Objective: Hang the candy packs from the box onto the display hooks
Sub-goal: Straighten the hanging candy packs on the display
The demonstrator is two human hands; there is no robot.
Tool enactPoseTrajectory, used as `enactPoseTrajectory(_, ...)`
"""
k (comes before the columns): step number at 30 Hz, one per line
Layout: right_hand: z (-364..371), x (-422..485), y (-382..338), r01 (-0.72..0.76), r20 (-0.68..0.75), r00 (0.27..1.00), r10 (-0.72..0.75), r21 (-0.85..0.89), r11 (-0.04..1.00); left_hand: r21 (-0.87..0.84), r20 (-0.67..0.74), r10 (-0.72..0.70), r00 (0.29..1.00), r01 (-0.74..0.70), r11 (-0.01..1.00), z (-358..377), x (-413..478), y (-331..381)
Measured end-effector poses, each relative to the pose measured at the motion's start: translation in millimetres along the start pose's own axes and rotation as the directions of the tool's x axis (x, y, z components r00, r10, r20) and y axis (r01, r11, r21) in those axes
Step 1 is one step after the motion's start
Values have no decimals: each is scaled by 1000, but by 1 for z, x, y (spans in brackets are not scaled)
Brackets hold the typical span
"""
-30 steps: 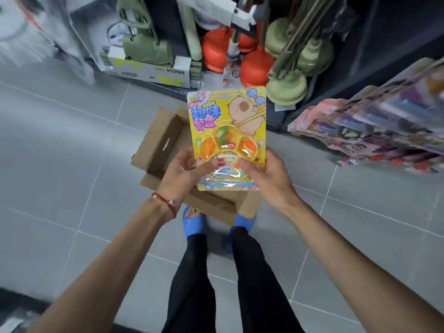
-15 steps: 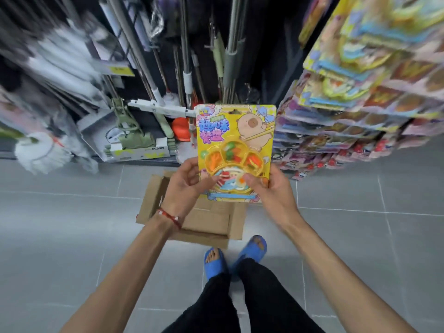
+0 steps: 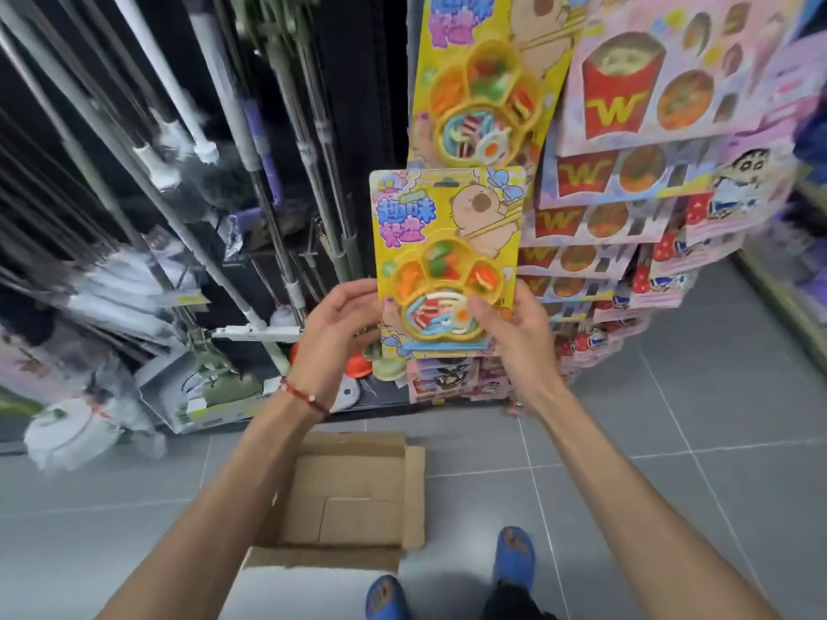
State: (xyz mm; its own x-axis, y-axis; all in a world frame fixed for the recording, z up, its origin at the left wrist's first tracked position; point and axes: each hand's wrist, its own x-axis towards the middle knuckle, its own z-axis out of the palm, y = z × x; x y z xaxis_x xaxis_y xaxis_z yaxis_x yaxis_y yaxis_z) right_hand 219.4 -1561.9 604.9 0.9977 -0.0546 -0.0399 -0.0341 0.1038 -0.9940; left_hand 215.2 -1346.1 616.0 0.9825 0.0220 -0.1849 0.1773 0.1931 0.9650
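I hold one yellow candy pack (image 3: 447,243) upright in front of the display, its hang hole at the top. My left hand (image 3: 333,333) grips its lower left edge and my right hand (image 3: 514,324) grips its lower right edge. Just above it hangs a matching yellow pack (image 3: 474,78) on the display. The open cardboard box (image 3: 353,498) lies on the floor below my arms, and I see only bare cardboard inside it. The hooks themselves are hidden behind the packs.
To the right hang rows of pink packs (image 3: 662,96) with red cartons printed on them. Mop and broom handles (image 3: 250,140) fill the dark rack on the left, with mop heads low down. Grey floor tiles (image 3: 671,463) surround the box and my blue slippers (image 3: 514,557).
Both hands have lifted the pack from above the box up to the display, just under the hanging yellow pack. My view has tilted upward, so the box now sits lower in view.
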Motion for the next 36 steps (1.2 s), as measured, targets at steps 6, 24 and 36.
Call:
enactPoseTrajectory(6,-45,45,-56,93,81,992,-93,-1,996,9,-92,120,989,-119,993,58,23,44)
enactPoseTrajectory(24,-49,129,-182,321,60,944,-324,58,945,95,-187,419,889,-408,908,111,90,179)
enactPoseTrajectory(36,-33,154,-203,309,29,950,-312,74,948,28,-80,376,923,-375,927,133,109,200)
